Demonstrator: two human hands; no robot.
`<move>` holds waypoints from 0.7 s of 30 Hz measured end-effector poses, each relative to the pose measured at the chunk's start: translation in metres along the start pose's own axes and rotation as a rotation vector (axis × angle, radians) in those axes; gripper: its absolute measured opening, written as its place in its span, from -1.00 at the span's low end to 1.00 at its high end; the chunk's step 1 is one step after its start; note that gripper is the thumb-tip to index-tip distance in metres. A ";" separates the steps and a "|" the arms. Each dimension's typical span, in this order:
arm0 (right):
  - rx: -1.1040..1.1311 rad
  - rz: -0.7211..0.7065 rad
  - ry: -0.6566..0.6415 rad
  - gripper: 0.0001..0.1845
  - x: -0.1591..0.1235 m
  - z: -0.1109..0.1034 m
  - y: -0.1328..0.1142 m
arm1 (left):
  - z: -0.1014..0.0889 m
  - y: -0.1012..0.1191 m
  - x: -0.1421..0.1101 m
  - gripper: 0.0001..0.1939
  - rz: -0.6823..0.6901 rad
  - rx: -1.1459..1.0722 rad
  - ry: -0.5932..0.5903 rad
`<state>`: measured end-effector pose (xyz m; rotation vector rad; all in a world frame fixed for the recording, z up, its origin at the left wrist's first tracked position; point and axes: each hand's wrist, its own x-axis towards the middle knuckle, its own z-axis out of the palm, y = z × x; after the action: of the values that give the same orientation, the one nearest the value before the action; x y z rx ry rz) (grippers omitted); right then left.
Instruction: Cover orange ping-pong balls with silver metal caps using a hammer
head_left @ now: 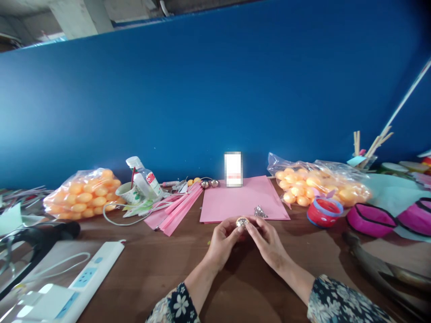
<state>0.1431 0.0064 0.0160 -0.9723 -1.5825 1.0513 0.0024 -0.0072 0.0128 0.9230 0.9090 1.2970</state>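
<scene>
In the head view my left hand (224, 242) and my right hand (267, 242) meet above the brown table, just in front of the pink sheets (235, 197). Pinched between the thumbs and fingers of both is a small shiny metal ball (242, 222), partly covered by the fingertips. Close behind my right hand, a little heap of silvery metal pieces (259, 211) lies on the pink paper; what they are is too small to tell. Two similar shiny balls (209, 184) rest at the sheets' back left corner.
Left stand a bag of orange balls (84, 195), a paper cup (129, 194), a bottle (148, 181), pink strips (178, 206) and a power strip (89, 278). On the right are another bag of orange balls (303, 184), a red pot (324, 211) and magenta pouches (370, 220). A blue partition (215, 89) rises behind.
</scene>
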 end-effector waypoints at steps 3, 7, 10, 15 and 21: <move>-0.023 -0.007 -0.012 -0.67 -0.001 0.000 0.000 | 0.002 0.000 0.000 -0.62 0.006 -0.010 0.002; -0.049 -0.012 -0.007 -0.70 -0.001 0.000 0.002 | 0.002 -0.001 0.001 -0.62 0.024 -0.003 -0.013; -0.059 -0.015 0.002 -0.66 -0.002 0.001 0.004 | 0.002 -0.001 0.000 -0.60 0.039 0.040 -0.018; -0.143 -0.082 0.004 -0.63 -0.003 0.001 0.004 | -0.001 -0.002 0.000 -0.60 0.070 0.117 0.027; -0.146 -0.087 -0.010 -0.66 -0.002 0.002 0.003 | 0.001 0.000 0.000 -0.56 0.078 0.154 0.081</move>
<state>0.1418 0.0046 0.0124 -0.9871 -1.7136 0.8914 0.0033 -0.0074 0.0132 1.0403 1.0562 1.3525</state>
